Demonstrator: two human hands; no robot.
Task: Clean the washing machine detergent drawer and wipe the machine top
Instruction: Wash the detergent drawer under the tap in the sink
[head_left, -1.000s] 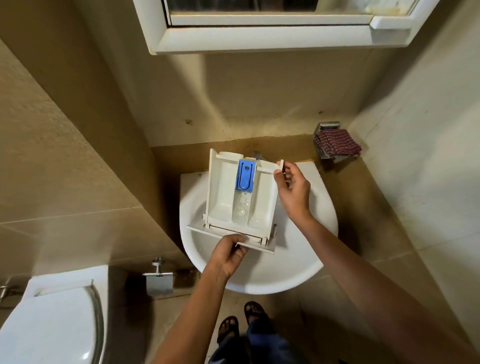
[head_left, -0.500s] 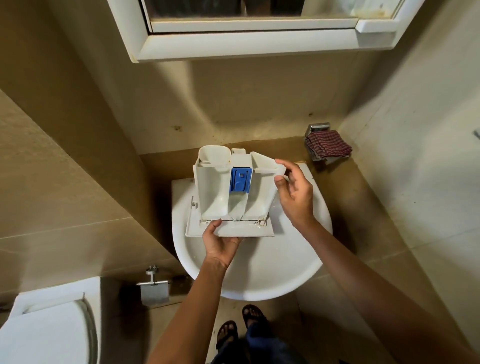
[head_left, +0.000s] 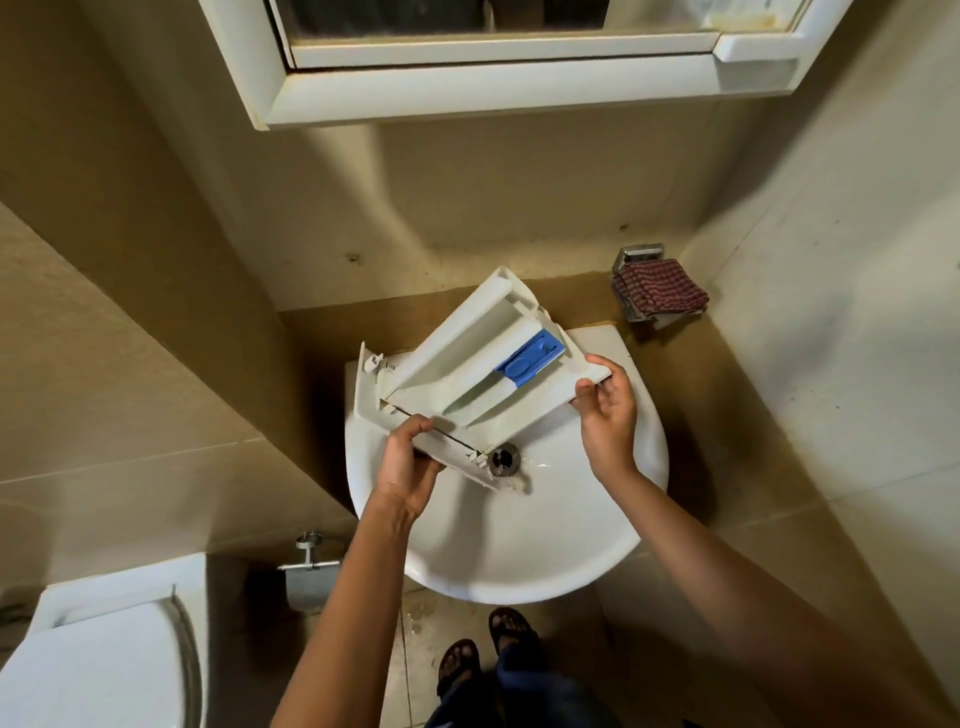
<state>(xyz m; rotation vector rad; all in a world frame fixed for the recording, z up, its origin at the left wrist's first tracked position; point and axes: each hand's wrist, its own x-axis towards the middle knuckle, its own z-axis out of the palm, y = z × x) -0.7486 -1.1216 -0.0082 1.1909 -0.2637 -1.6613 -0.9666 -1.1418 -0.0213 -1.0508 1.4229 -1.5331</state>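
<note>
Above the sink (head_left: 519, 545), both hands' fingers (head_left: 415, 426) grip the tilted detergent drawer (head_left: 467, 374).

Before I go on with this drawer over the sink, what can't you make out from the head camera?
Head view, all of it:
Any tap on the sink: hidden behind the detergent drawer.
Drawer's underside: faces away from the camera.
Fingertips of the left hand: hidden under the drawer's front panel.
Residue in the compartments: too small to tell.
Mirror cabinet: cut off by the top edge.
Washing machine: out of frame.
</note>
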